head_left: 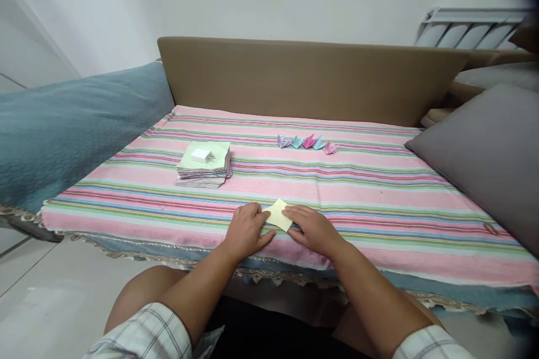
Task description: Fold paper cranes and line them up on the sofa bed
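A small folded piece of pale yellow paper (pixel 279 215) lies flat, corners pointing up and down, on the striped cloth near the front edge of the seat. My left hand (pixel 247 230) rests at its left corner, fingertips on or against the paper and thumb apart. From the right, my right hand (pixel 312 229) lays its outstretched fingers on the right corner, thumb spread lower down. Neither hand grips the sheet. Further back stands a row of several small folded paper birds (pixel 310 141) in purple, blue and pink.
Left of the middle is a stack of square paper (pixel 204 167) with a white plug adapter (pixel 202 155) on top. A grey cushion (pixel 488 151) leans at the right. A brown backrest (pixel 303 78) borders the back, and a blue covered armrest (pixel 84 129) the left.
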Motion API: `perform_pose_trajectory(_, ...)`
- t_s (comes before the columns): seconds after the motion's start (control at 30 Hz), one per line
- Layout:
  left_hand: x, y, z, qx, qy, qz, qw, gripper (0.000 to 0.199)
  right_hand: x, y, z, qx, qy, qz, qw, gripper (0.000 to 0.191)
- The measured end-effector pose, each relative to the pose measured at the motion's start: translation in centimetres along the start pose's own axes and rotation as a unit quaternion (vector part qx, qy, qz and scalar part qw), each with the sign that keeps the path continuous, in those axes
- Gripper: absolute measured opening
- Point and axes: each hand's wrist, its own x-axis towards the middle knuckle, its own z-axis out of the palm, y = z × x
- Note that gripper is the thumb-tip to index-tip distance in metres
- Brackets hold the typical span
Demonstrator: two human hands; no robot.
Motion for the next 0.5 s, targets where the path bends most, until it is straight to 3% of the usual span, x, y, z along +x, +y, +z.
perform_pose_trajectory(0.37, 1.2, 0.0, 0.0, -0.03, 0.028, -0.017, 0.999, 0.029, 1.1, 0.4, 1.3, -0.002, 0.079, 0.038, 0.996, 0.033)
perform_pose_trajectory(0.5, 1.7, -0.6, 0.3, -0.104, 0.068, -0.03, 0.992, 0.02, 1.4, 0.3, 1.0, 0.038, 0.13, 0.062, 0.989, 0.027)
